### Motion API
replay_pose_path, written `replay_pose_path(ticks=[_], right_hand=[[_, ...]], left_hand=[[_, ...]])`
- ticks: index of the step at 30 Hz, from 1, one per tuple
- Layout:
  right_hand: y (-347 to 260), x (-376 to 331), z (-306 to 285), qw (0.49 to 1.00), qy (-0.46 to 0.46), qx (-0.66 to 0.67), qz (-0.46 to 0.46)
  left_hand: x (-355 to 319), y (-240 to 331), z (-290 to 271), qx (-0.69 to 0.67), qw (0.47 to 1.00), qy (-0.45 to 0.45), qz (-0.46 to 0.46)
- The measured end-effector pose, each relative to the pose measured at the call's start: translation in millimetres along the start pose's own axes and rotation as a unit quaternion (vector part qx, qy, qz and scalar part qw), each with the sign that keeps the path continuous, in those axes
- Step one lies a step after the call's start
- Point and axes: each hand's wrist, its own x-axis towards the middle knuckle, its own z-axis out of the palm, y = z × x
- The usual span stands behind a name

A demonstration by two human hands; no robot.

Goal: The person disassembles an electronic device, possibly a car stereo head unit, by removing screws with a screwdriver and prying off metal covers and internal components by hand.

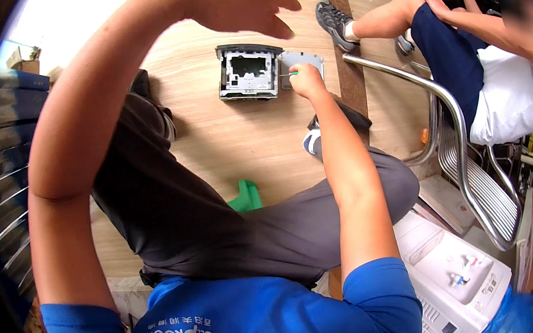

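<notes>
One grey plastic housing is seen lying on the wooden floor, its open, hollow side turned upward. One flat grey panel lies just beside it, touching its right edge.

The right hand is reached down to the seam between housing and panel. Its grip is clamped on one small green-handled tool, the tip of which is pointed left toward the housing's right edge. The housing is thus placed just left of and slightly beyond the right hand.

The left hand is raised high, close to the camera, well apart from the housing. Its grip is apart, fingers loosely spread, nothing held.

One green object is partly hidden behind the left knee; its kind cannot be told. One white appliance is noted at lower right, beside one metal-framed chair. A second person is seated on the chair, dark shorts and white shirt worn, one grey shoe set on the floor.
</notes>
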Motion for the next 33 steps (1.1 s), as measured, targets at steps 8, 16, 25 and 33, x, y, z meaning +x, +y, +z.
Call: replay_pose_path(ticks=[8, 16, 25, 33], right_hand=[[-15.7, -38.8, -66.7, 0.99, -0.087, -0.11, -0.027], [-45.9, -49.3, -120.1, 0.992, 0.007, -0.045, -0.115], [-82.8, -45.6, -151.2, 0.977, 0.067, 0.016, -0.2], [-110.1, -76.5, -206.8, 0.927, 0.167, 0.181, -0.283]], left_hand=[[2.2, -60.2, 40.9, 0.15, 0.965, -0.059, -0.207], [5.8, -80.1, 47.0, 0.096, 0.978, -0.045, -0.18], [16.6, -89.3, 56.3, 0.06, 0.984, -0.036, -0.165], [39.0, -44.6, 68.0, -0.148, 0.985, 0.086, 0.001]])
